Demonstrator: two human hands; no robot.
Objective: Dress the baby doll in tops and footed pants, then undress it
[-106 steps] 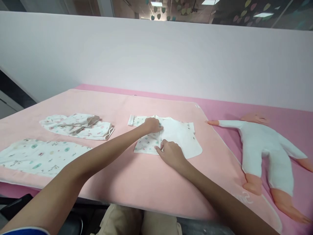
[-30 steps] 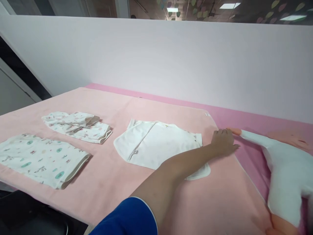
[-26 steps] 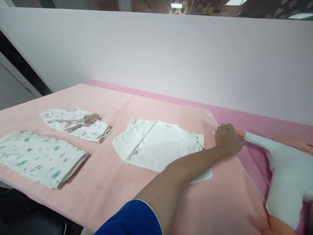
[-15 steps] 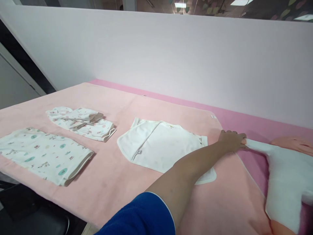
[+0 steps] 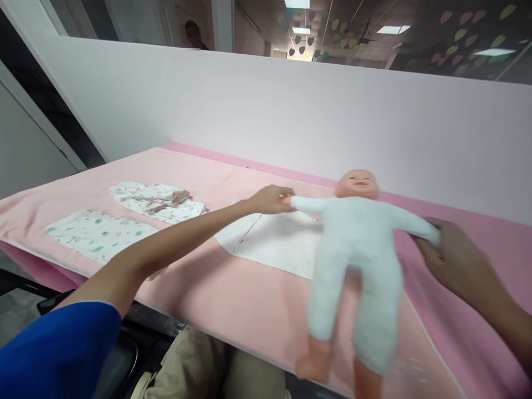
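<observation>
A baby doll (image 5: 361, 233) with a white cloth body hangs over the table, held by both arms. Its feet point toward me and look blurred. My left hand (image 5: 270, 199) is closed round the doll's hand on the left. On the other side my right hand (image 5: 444, 255) grips the other arm near its end; motion smears it somewhat. Beneath and left of the doll, a white baby shirt (image 5: 278, 244) lies spread flat, partly covered by the doll. My left arm passes over the near part of some printed baby clothing (image 5: 97, 233).
Folded printed baby clothing (image 5: 160, 200) lies farther back on the left. A pale pink blanket (image 5: 199, 293) covers most of the darker pink table (image 5: 477, 260). Behind stands a white partition (image 5: 257, 105) with glass above it. A dark chair is at lower left.
The doll has moved left from the right edge and is now lifted over the blanket and shirt. My right hand has come into view holding its other arm.
</observation>
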